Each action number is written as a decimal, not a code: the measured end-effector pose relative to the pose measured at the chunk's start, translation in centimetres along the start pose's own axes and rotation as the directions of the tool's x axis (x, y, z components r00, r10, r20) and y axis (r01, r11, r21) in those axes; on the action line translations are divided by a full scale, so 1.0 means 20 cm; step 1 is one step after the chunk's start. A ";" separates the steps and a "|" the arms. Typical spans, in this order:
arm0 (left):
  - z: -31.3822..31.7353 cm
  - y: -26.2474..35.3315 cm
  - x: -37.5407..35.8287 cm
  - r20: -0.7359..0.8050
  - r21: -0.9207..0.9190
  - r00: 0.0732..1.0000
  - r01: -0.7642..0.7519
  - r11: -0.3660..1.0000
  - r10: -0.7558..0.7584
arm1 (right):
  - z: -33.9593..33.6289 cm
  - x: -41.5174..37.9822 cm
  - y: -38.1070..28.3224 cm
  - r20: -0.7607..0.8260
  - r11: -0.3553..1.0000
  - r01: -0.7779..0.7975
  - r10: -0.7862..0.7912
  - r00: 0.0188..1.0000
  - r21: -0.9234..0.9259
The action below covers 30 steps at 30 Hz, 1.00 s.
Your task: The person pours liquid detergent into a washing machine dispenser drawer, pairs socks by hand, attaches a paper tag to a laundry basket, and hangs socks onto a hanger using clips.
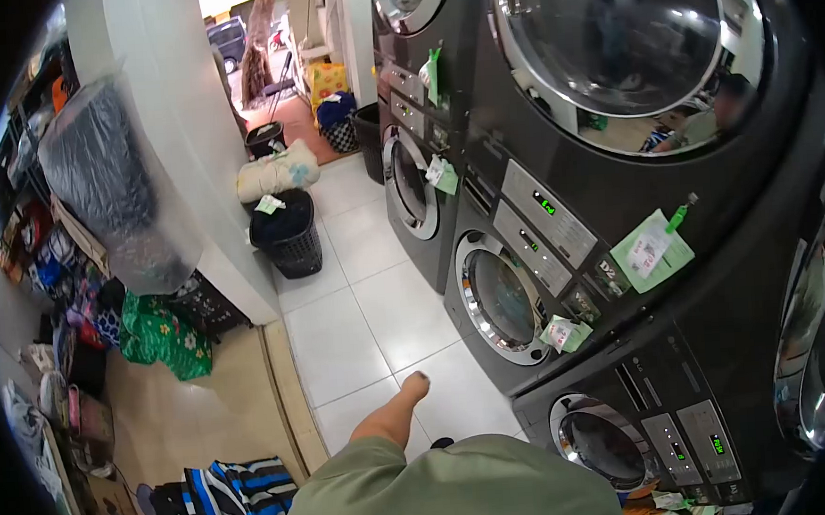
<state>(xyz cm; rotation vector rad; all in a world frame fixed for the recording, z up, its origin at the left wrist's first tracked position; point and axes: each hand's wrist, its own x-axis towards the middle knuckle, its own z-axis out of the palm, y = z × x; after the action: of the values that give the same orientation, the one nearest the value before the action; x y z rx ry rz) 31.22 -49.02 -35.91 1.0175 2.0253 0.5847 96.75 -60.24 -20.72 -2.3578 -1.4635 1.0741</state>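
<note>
My left hand (pixel 416 386) hangs low over the white tiled floor (pixel 347 346), its fingers curled in and nothing visible in them. It is apart from every object. To its right stands a dark front-loading washer with a round glass door (pixel 502 294). My right hand is out of sight, and the green shirt (pixel 446 496) fills the bottom of the view. The tip of a dark shoe (pixel 441 443) shows just past the shirt.
Stacked dark machines line the right side, with paper tags (pixel 651 250) clipped on. Ahead stand a black laundry basket (pixel 285 235), a cream rolled bundle (pixel 278 171) and a doorway. Bagged laundry (pixel 99 154), a green flowered bag (pixel 164 334) and a striped bag (pixel 243 499) are at left.
</note>
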 end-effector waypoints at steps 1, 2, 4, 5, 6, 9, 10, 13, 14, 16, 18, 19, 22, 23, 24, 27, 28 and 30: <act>0.08 0.03 0.02 0.019 -0.094 1.000 -0.004 0.996 0.006 | 0.00 -0.03 -0.03 -0.002 1.000 0.012 -0.012 1.000 0.008; 0.11 0.11 -0.02 0.070 -0.029 0.995 -0.065 0.997 0.067 | 0.01 -0.04 -0.05 -0.006 0.999 0.029 -0.029 1.000 0.012; 0.19 0.22 -0.13 0.183 0.064 0.969 -0.181 0.981 0.167 | 0.01 -0.08 -0.04 -0.016 0.998 0.063 -0.063 0.998 0.012; 0.25 0.25 -0.17 0.238 0.093 0.949 -0.235 0.968 0.207 | 0.00 -0.08 -0.03 -0.022 0.997 0.081 -0.081 0.996 0.007; 0.32 0.25 -0.21 0.295 0.108 0.929 -0.266 0.958 0.225 | 0.00 -0.09 -0.01 -0.025 0.994 0.107 -0.107 0.994 -0.007; 0.50 0.19 -0.35 0.490 0.180 0.834 -0.380 0.907 0.252 | 0.09 0.16 0.51 -0.039 0.935 0.325 -0.334 0.942 -0.144; 0.55 0.15 -0.36 0.650 0.238 0.695 -0.571 0.786 0.308 | 0.16 0.27 0.74 -0.046 0.873 0.435 -0.455 0.889 -0.219; 0.71 -0.05 -0.30 0.867 0.278 0.464 -0.753 0.597 0.182 | -0.11 -0.25 -0.20 -0.132 0.980 0.106 -0.084 0.988 0.169; 0.63 -0.04 -0.35 0.817 0.346 0.571 -0.595 0.726 0.079 | -0.10 -0.22 -0.10 -0.137 0.972 0.094 -0.065 0.988 0.215; 0.51 -0.03 -0.38 0.711 0.415 0.697 -0.529 0.740 0.099 | -0.09 -0.31 -0.07 -0.111 0.973 0.019 0.007 0.994 0.230; 0.55 -0.19 -0.24 0.604 0.432 0.756 -0.576 0.694 0.252 | -0.08 -0.40 0.04 -0.090 0.989 -0.020 0.034 0.995 0.150; 0.55 -0.21 -0.20 0.544 0.428 0.799 -0.526 0.735 0.255 | -0.06 -0.42 0.11 -0.091 0.989 -0.025 0.038 0.995 0.144; 0.43 0.02 -0.32 0.477 0.354 0.852 -0.409 0.841 0.213 | 0.05 -0.59 0.38 -0.113 0.975 -0.092 0.116 0.987 0.201; 0.45 0.04 -0.34 0.470 0.339 0.863 -0.368 0.866 0.184 | 0.08 -0.62 0.46 -0.123 0.969 -0.109 0.139 0.983 0.221; 0.46 0.08 -0.37 0.458 0.318 0.875 -0.322 0.892 0.153 | 0.12 -0.65 0.54 -0.131 0.962 -0.128 0.162 0.978 0.240; 0.42 0.26 -0.56 0.542 0.379 0.829 -0.386 0.841 0.137 | 0.34 -0.81 0.90 -0.163 0.939 -0.202 0.253 0.954 0.278; 0.43 0.31 -0.62 0.600 0.392 0.785 -0.459 0.797 0.157 | 0.46 -0.84 1.02 -0.169 0.938 -0.222 0.272 0.947 0.265; 0.48 0.37 -0.68 0.723 0.400 0.673 -0.591 0.700 0.155 | 0.70 -0.88 1.17 -0.187 0.937 -0.277 0.317 0.930 0.214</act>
<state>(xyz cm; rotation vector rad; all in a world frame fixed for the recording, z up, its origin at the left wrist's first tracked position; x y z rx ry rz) 47.38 -55.34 -30.55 1.7975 1.3400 -0.2734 99.71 -89.83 -33.72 -2.5194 -0.9096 0.9263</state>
